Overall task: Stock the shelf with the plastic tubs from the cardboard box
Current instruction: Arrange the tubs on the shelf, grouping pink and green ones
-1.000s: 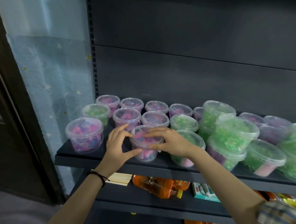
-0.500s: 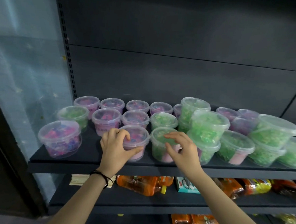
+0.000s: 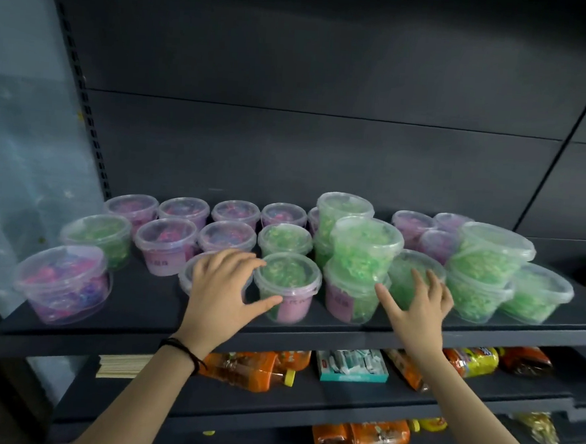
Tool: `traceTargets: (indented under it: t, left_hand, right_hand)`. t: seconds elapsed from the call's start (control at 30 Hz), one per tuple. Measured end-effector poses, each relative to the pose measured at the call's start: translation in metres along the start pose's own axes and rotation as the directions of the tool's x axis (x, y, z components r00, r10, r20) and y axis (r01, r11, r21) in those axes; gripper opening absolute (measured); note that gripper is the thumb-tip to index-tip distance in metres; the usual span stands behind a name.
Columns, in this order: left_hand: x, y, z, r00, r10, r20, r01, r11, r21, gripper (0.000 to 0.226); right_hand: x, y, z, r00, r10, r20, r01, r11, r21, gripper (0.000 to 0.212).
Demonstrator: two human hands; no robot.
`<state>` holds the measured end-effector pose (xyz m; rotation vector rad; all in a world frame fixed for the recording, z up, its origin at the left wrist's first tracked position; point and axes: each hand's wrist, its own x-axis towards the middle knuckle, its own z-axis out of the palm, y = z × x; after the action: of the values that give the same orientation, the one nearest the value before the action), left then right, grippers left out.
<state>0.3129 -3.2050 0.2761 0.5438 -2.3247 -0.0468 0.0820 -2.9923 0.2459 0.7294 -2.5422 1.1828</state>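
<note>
The left hand (image 3: 223,294), a black cord bracelet (image 3: 185,350) at its wrist, is spread open with its fingers draped over the lid of a clear plastic tub of pink filling (image 3: 192,274) at the front of the dark grey metal shelf (image 3: 142,312), while its thumb touches the side of the neighbouring clear round tub of green filling with a pink label (image 3: 289,286); it grips neither. The right hand (image 3: 416,306) is likewise open, fingers splayed, laid against a clear tub of green filling (image 3: 411,263) just to the right of a two-high stack of green tubs (image 3: 361,267). Around both hands the shelf carries rows of lidded tubs: pink ones (image 3: 166,245) toward the back and left, and further stacked green ones (image 3: 487,268) at the right. Apart from the rest, one pink-and-blue tub (image 3: 63,281) stands near the shelf's left front corner. On the lower shelf lie orange packets (image 3: 251,368) and a teal box (image 3: 353,366).
</note>
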Motion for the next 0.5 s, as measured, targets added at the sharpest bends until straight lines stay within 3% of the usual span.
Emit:
traceTargets:
  t: [0.07, 0.13, 0.23, 0.33, 0.5]
  left_hand:
    - [0.007, 0.011, 0.004, 0.996, 0.045, 0.077, -0.047, 0.999, 0.021, 0.063]
    - [0.013, 0.018, 0.010, 0.987, 0.037, 0.157, -0.041, 0.999, 0.022, 0.060]
    - [0.017, 0.023, 0.015, 0.981, -0.016, 0.194, 0.018, 1.000, -0.008, 0.056]
    - [0.019, 0.025, 0.015, 0.984, -0.042, 0.172, 0.047, 0.999, -0.023, 0.055]
    - [0.018, 0.032, 0.016, 0.982, -0.069, 0.174, 0.071, 0.997, -0.004, 0.053]
  right_hand:
    - [0.017, 0.004, 0.000, 0.994, -0.020, 0.106, 0.014, 0.998, 0.064, 0.095]
    - [0.037, 0.004, -0.002, 0.978, -0.037, 0.205, 0.004, 0.988, 0.156, 0.078]
    - [0.064, -0.002, -0.005, 0.953, 0.034, 0.302, -0.132, 0.942, 0.308, 0.059]
    - [0.067, 0.003, -0.003, 0.959, -0.012, 0.283, -0.086, 0.939, 0.332, 0.066]
    - [0.015, 0.001, 0.015, 0.936, -0.195, 0.292, 0.050, 0.897, 0.439, 0.105]
